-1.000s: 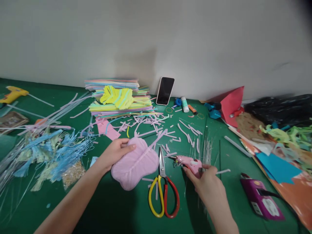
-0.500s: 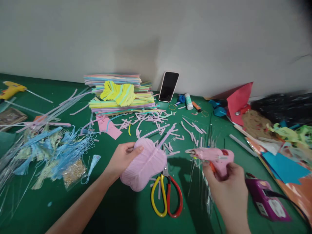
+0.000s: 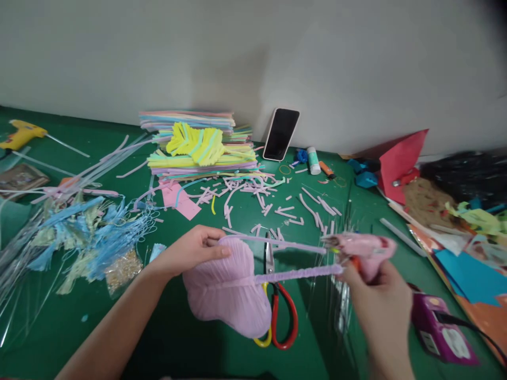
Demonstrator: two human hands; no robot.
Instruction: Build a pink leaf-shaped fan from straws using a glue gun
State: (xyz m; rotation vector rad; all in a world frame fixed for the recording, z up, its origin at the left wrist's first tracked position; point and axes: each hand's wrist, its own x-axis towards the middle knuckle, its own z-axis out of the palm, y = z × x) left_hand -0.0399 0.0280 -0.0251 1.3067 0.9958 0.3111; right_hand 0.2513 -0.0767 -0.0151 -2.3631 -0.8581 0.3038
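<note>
My left hand (image 3: 206, 247) is closed, thumb on top, on the upper left edge of a lilac pipe-cleaner leaf (image 3: 225, 295). Its wrapped stem (image 3: 297, 274) points right and ends close to the fingers of my right hand (image 3: 376, 301); whether they touch it I cannot tell. A loose lilac strand (image 3: 293, 245) runs from the leaf's top toward the nozzle of a pink hot glue gun (image 3: 362, 248). That gun is gripped in my right hand and slightly blurred. Beneath the leaf lie scissors (image 3: 291, 322) with one red and one yellow handle, partly covered.
Cut lilac pieces (image 3: 253, 187) are scattered behind the leaf, before bundled pipe cleaners (image 3: 174, 171). A phone (image 3: 281, 134) leans on the wall. Blue tassels (image 3: 106, 232) lie left, with a yellow glue gun (image 3: 24, 134) beyond. A purple box (image 3: 439, 327) with a cable sits right.
The leaf has turned clockwise, so its stem now points right instead of up and right. The loose strand now reaches toward the glue gun's nozzle. My right hand and the gun shifted slightly right.
</note>
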